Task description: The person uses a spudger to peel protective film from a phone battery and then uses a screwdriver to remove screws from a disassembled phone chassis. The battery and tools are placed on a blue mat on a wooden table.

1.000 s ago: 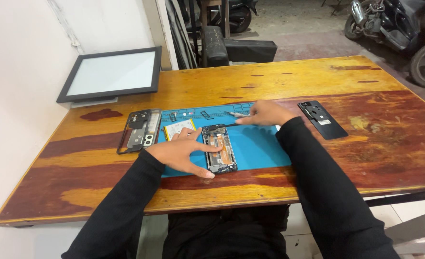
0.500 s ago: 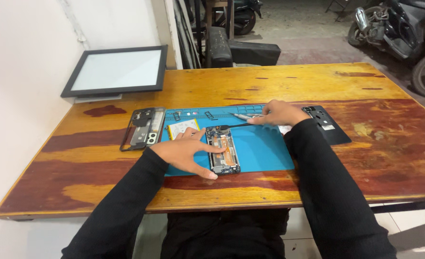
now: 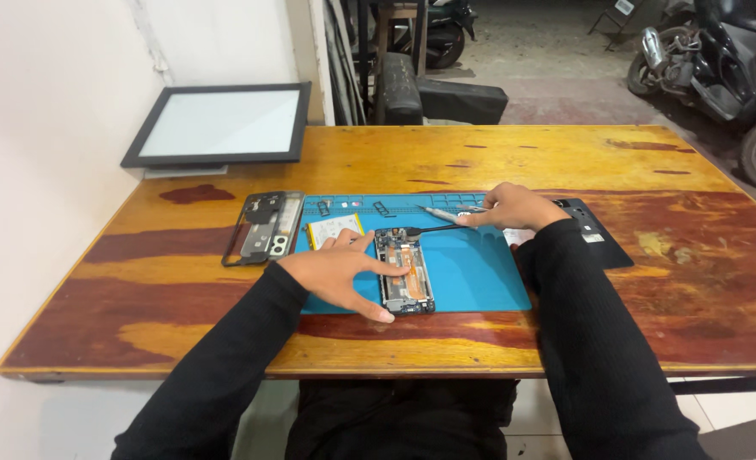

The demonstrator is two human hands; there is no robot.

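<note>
Indoors, surface: we are working at a worn wooden table [image 3: 565,162]; parked motorbike [image 3: 719,60] standing behind.
Phone: opened phone [image 3: 404,271] lying on blue mat [image 3: 472,273], long axis running away from us.
Hands: left hand [image 3: 335,271] spreading open, bracing it; right hand [image 3: 514,207] pinching a tool [image 3: 433,228].

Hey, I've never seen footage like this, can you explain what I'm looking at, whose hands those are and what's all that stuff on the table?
The picture comes from a camera worn on a person's head, looking down, so the two black-sleeved arms are that person's own. They sit at a wooden table with a blue work mat on it. On the mat lies an opened phone, its insides showing. The left hand rests spread against the phone, steadying it. The right hand pinches a thin tool whose tip points toward the phone's top end. Left of the mat lies a phone frame; to the right, a dark back cover. A framed white panel leans at the far corner. Motorbikes are parked beyond.
</note>
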